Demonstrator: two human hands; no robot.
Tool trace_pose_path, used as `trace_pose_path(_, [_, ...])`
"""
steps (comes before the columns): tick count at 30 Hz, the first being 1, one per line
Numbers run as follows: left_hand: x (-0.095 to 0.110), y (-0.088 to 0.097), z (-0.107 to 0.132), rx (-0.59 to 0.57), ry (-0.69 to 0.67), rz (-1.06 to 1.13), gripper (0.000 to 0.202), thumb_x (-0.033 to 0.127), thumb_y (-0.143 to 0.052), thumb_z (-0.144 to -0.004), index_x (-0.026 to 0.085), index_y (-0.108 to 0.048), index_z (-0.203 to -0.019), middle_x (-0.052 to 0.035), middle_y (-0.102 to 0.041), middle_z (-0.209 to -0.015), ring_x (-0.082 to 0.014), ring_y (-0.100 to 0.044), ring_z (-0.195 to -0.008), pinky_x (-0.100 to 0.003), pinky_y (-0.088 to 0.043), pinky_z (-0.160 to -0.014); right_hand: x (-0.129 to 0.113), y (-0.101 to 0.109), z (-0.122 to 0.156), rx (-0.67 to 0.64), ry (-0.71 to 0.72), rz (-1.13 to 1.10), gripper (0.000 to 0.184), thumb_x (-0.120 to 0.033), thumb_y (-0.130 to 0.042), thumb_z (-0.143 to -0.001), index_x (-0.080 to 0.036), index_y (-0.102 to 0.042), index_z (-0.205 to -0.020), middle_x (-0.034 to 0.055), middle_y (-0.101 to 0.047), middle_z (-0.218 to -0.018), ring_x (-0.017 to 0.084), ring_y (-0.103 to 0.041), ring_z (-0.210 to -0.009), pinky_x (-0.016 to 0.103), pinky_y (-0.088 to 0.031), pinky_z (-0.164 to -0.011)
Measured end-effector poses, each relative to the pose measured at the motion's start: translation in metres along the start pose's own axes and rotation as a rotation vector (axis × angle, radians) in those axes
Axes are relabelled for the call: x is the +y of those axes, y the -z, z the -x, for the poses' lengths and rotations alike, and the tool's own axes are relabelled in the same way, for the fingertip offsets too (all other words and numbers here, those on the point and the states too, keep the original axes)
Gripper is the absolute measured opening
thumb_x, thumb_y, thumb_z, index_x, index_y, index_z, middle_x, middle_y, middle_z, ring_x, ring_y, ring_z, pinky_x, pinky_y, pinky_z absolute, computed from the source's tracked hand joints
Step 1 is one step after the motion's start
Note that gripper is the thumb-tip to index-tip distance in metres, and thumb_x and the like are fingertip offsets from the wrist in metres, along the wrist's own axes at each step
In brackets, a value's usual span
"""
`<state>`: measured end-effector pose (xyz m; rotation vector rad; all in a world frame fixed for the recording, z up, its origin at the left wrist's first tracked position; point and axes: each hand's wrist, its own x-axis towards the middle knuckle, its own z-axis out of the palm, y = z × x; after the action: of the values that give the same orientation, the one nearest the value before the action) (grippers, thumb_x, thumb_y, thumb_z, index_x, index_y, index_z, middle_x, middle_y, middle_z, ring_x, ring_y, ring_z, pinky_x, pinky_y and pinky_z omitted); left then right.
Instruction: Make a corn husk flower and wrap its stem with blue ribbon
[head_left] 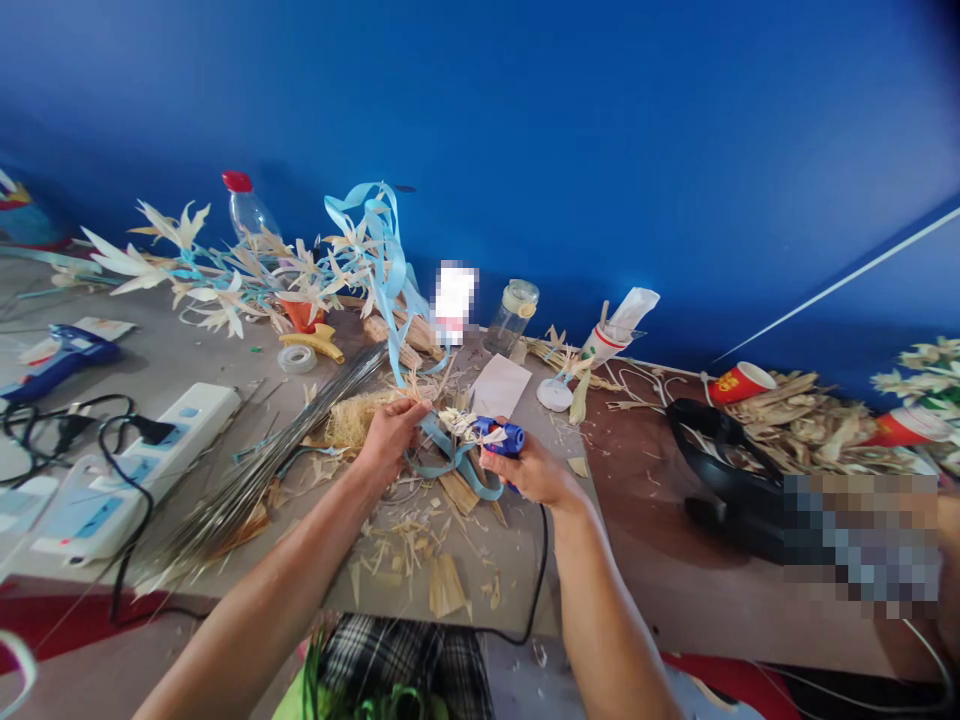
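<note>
My right hand (538, 472) is wrapped around a blue hot glue gun (508, 437), its front end pointing left toward my other hand. A black cord hangs down from it. Just to the left, my left hand (394, 435) is closed in a pinch at a frayed, pale corn husk piece (412, 385); its lower part is hidden by the fingers. Between the hands lies a cluster of whitish husk strips (459, 424), partly in front of the gun. A light blue ribbon (487, 482) loops on the table below them. Husk scraps (448, 585) are scattered nearer to me.
Left lie a bundle of thin wires (277, 470), a white power strip (165, 450) and another blue glue gun (75, 355). Behind stand husk flowers (225, 300), a glass jar (514, 315) and a paper cup (607, 338). A black pan-like container (720, 470) is at right.
</note>
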<state>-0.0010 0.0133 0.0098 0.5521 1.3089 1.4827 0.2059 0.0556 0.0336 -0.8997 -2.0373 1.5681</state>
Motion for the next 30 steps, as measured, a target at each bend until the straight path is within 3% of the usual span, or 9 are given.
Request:
trace_pose_path(16, [0.000, -0.001, 0.000, 0.001, -0.014, -0.033, 0.033, 0.039, -0.073, -0.060, 0.015, -0.051, -0.058, 0.0069, -0.041, -0.045, -0.0039, -0.030, -0.037, -0.021, -0.021, -0.038, 0.004, -0.003, -0.003, 0.026, -0.028, 0.082, 0.027, -0.044, -0.063, -0.076, -0.020, -0.051, -0.077, -0.0058, -0.047, -0.052, 0.010, -0.043, -0.048, 0.023, -0.034, -0.048])
trace_pose_path(24, [0.000, 0.001, 0.000, 0.007, -0.036, -0.048, 0.034, 0.038, -0.072, -0.061, 0.016, -0.046, -0.057, 0.0085, -0.035, -0.043, -0.0037, -0.027, -0.037, -0.020, -0.021, -0.039, 0.010, 0.000, -0.003, -0.022, -0.014, 0.076, 0.031, -0.048, -0.058, -0.079, -0.019, -0.051, -0.072, -0.0047, -0.047, -0.052, 0.009, -0.043, -0.047, 0.023, -0.035, -0.048])
trace_pose_path(30, [-0.002, -0.003, 0.000, -0.009, -0.004, -0.034, 0.034, 0.040, -0.072, -0.061, 0.016, -0.048, -0.058, 0.0079, -0.038, -0.044, -0.0035, -0.029, -0.037, -0.019, -0.021, -0.038, 0.013, -0.002, -0.005, -0.026, -0.035, 0.092, 0.032, -0.049, -0.058, -0.079, -0.018, -0.051, -0.075, -0.0050, -0.047, -0.052, 0.009, -0.044, -0.048, 0.022, -0.035, -0.048])
